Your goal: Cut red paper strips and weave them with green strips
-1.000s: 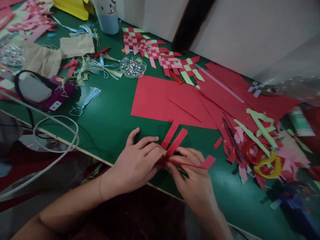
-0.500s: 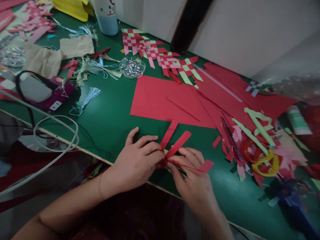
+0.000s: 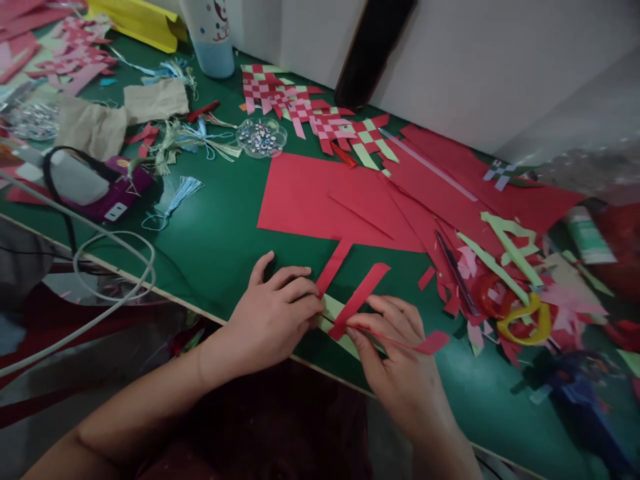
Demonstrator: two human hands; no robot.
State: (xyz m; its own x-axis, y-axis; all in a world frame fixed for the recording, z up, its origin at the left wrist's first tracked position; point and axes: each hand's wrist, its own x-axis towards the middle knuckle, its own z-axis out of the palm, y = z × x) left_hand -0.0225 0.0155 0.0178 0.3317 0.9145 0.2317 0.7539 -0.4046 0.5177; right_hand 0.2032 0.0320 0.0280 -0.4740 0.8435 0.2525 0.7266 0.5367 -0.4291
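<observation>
My left hand (image 3: 277, 313) rests at the table's front edge, its fingertips pinched over the near end of a red paper strip (image 3: 336, 267) and pale green paper strips (image 3: 336, 308). What lies under those fingertips is hidden. To its right, my right hand (image 3: 405, 343) is closed, thumb against fingers, on a folded red paper strip (image 3: 364, 297). One end of this strip points up and away; the other (image 3: 434, 343) sticks out to the right over the hand. The folded strip crosses the green strips.
Red paper sheets (image 3: 300, 200) lie beyond my hands. Scissors with a yellow handle (image 3: 530, 330) sit among scraps at right. Behind are woven paper pieces (image 3: 295, 107) and a bead dish (image 3: 261, 139). A blue tassel (image 3: 183, 193), power strip (image 3: 120, 193) and cable (image 3: 115, 300) are left.
My right hand has moved right with the folded red strip, away from my left hand. More of the green strips now shows between the hands. The left hand has barely moved.
</observation>
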